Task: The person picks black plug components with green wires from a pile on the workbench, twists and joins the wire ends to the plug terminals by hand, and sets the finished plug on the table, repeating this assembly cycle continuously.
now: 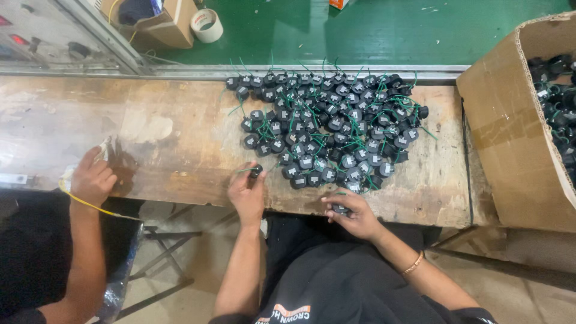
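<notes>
Black-shirted, the person leaned over the worktop point(180, 138); the right hand point(354, 211) closed on one black part point(341, 209) just below the pile point(330, 126), the left hand point(247, 191) pinched another part point(256, 171) at the pile's lower left.

left hand point(248, 191): at the bench's near edge, fingers curled shut around a small black part, back of hand up | right hand point(353, 211): just beside it on the same edge, fingers closed over another black part, wrist bent inward, bangle on forearm | both forearms bare, angled in from below
</notes>
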### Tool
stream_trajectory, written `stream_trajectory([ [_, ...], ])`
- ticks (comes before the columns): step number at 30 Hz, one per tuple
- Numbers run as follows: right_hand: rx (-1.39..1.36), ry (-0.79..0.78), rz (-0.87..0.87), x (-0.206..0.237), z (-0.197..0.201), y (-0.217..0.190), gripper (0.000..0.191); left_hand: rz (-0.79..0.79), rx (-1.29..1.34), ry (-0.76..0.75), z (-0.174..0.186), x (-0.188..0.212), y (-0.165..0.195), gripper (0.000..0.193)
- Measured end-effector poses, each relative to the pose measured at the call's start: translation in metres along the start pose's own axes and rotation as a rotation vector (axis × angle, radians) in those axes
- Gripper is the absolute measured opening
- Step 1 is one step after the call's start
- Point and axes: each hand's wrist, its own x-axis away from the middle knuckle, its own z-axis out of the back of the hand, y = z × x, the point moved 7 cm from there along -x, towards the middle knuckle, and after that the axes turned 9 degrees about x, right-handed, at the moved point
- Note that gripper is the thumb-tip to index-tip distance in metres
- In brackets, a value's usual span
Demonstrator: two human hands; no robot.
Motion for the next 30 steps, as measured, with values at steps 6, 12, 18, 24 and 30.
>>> stream_trajectory([
  [6, 0.067, 0.065, -0.012, -0.003, 0.006, -0.007, 0.066, -0.213, 0.39, -0.471, -0.05, 0.044, 0.058, 0.026],
  [12, 0.02, -0.032, 0.002, -0.003, -0.001, -0.005, 0.039, -0.338, 0.227, -0.606, -0.105, 0.072, 0.079, 0.035],
  [18, -0.024, -0.013, 0.028, -0.003, 0.006, -0.011, 0.033, -0.417, 0.191, -0.75, -0.102, 0.076, 0.08, 0.039],
  [24, 0.023, 0.073, 0.047, -0.003, 0.001, -0.008, 0.031, -0.195, 0.291, -0.755, -0.098, 0.071, 0.069, 0.024],
  [30, 0.088, 0.006, 0.041, -0.001, -0.006, -0.009, 0.027, 0.03, 0.365, -0.59, -0.099, 0.083, 0.048, 0.017],
])
